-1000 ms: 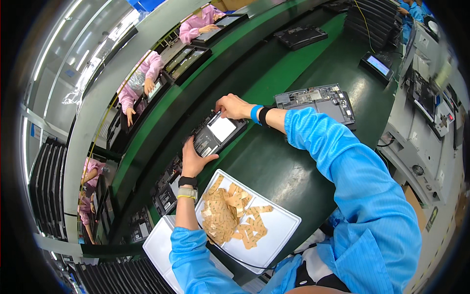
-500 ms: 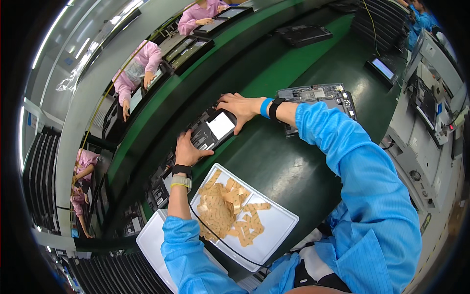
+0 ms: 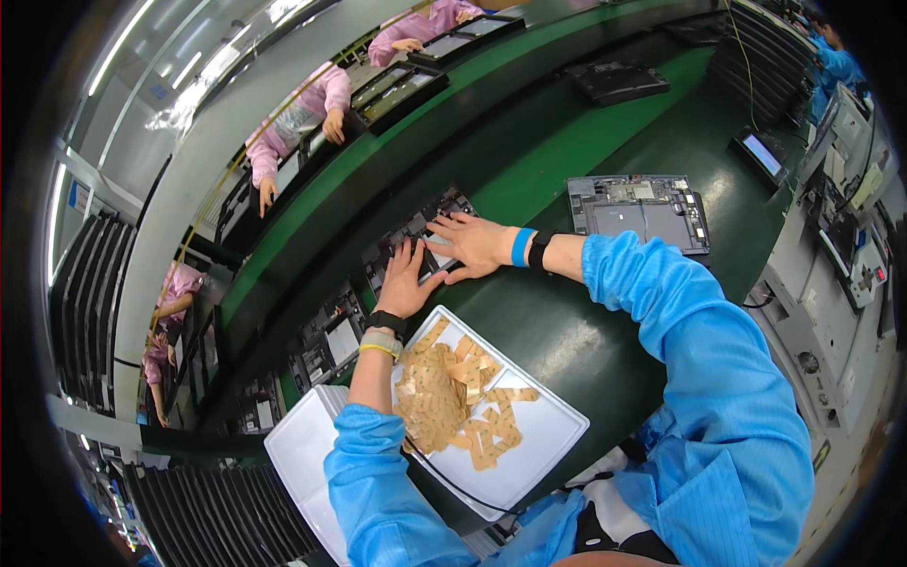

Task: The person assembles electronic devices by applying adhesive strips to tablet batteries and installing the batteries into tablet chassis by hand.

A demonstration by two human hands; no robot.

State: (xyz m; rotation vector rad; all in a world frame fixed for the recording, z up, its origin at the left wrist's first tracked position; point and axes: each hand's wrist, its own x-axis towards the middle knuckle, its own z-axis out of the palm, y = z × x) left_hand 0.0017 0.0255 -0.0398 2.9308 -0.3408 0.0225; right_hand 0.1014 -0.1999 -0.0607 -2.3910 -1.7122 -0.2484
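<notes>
Both hands lie flat over an open laptop base [image 3: 383,253] on the dark green bench, its circuit board [image 3: 452,202] showing beyond the fingers. My left hand [image 3: 404,286] has its fingers stretched forward across the near left part. From the right, my right hand [image 3: 479,248] spreads its fingers over a black battery with a white label [image 3: 440,253], mostly hidden under it. The thumbs nearly meet at the near edge. A second open laptop base [image 3: 638,210] rests to the right, beside my right forearm.
Nearer me, a white tray [image 3: 557,422] holds a heap of tan paper strips [image 3: 435,392]. More open laptop bases [image 3: 331,335] line the left. A black cable [image 3: 453,480] crosses the tray. A small screen [image 3: 761,154] stands far right. Co-workers in pink [image 3: 302,109] work across the line.
The battery, held up between both hands before, now lies down in the laptop base. My fingers have gone from gripping its ends to lying flat over it. The head view has shifted slightly.
</notes>
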